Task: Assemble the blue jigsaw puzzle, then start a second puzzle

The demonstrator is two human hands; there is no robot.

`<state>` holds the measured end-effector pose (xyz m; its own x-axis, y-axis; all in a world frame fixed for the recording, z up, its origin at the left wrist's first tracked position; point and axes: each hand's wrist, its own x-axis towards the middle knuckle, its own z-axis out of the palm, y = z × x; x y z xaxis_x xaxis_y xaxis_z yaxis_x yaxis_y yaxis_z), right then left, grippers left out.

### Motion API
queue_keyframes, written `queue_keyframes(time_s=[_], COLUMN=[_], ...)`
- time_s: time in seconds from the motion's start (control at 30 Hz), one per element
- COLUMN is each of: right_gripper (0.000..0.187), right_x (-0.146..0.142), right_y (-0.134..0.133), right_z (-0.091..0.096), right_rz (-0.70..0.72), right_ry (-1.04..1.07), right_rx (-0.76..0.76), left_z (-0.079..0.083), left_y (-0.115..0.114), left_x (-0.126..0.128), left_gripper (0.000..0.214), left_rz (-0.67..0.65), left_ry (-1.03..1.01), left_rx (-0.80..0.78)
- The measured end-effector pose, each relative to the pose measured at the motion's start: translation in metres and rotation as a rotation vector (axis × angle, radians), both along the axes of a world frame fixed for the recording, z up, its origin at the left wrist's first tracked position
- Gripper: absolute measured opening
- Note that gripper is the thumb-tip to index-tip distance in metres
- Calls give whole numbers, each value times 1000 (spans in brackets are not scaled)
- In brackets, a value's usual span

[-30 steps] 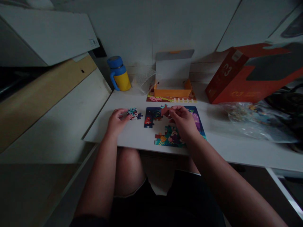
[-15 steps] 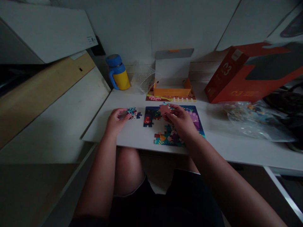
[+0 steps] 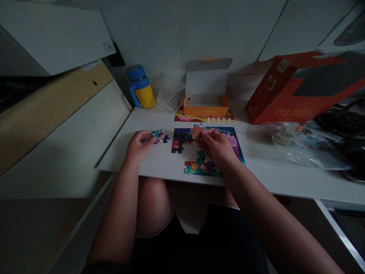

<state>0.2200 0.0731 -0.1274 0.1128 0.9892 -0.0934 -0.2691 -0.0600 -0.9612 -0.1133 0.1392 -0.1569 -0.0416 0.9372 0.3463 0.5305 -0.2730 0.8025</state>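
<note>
My left hand pinches a small stack of puzzle pieces above the white table, left of the puzzle. Beside the stack a dark blue puzzle piece shows; whether it lies on the table I cannot tell. Over the partly assembled jigsaw puzzle, my right hand grips a brownish-pink puzzle piece between thumb and fingers. A gap in the puzzle's left middle bares the table. My right hand covers part of the puzzle's centre.
Behind the puzzle stands an open orange box on a colourful picture sheet. A blue and yellow bottle and a clear plastic bag are at back left. On the right are a large orange box and bagged pieces.
My right hand has turned slightly and shifted a little lower, tilting the brownish-pink piece it holds. My left hand stays almost in place with its stack. The view has shifted slightly.
</note>
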Motion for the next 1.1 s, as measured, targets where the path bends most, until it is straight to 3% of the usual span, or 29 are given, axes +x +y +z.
queue_keyframes(time_s=[0.3,0.57,0.67,0.83,1.0,1.1], right_gripper=[43,36,33,34,27,17], right_x=[0,2,3,6,11,13], right_y=[-2,1,-1,-3,9,21], right_z=[1,3,6,12,29,39], right_rz=[-25,-221,-228,-87,266,421], right_ry=[-38,70,61,-276,-464,-691], right_rx=[23,138,116,154,144,166], left_z=[0,2,1,0,0,0], left_y=[0,-2,-2,-1,-1,-1], left_x=[-1,0,1,1,1,1], left_gripper=[42,39,41,42,43,42], left_rz=[6,3,6,11,11,7], left_ry=[6,4,3,6,9,8], left_rx=[-14,-16,-17,-22,-22,-17])
